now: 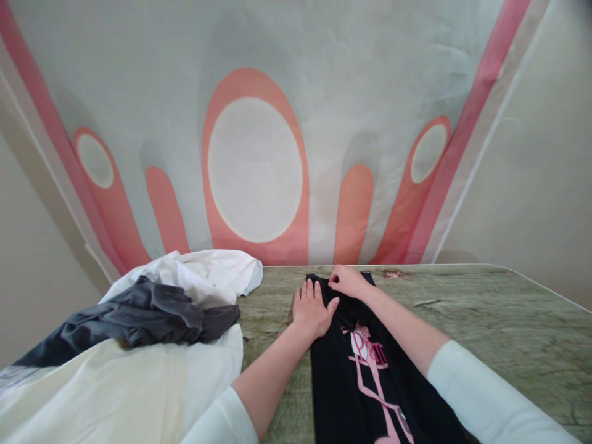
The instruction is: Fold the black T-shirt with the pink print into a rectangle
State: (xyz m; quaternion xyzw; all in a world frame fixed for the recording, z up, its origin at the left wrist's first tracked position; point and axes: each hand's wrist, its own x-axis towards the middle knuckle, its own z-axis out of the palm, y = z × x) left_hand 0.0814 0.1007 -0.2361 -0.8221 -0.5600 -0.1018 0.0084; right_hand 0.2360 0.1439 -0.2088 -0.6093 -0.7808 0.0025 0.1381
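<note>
A black garment (pixel 337 376) with a pink printed figure and lettering lies lengthwise on the wood-patterned table (pixel 481 308). My left hand (pixel 313 310) rests flat near its far left edge, fingers spread and pointing away from me. Close beside it, my right hand (pixel 348 281) pinches the black cloth at the far end, thumb and fingertips together. The far end of the garment is partly covered by both hands, and my right forearm passes over its right side.
At the left is a loose heap of clothes: a white cloth (pixel 217 271) at the back, a dark grey one (pixel 161 311) across the middle, and a cream one (pixel 124 394) in front. Behind the table stands a wall (pixel 324 80) with coral and white shapes.
</note>
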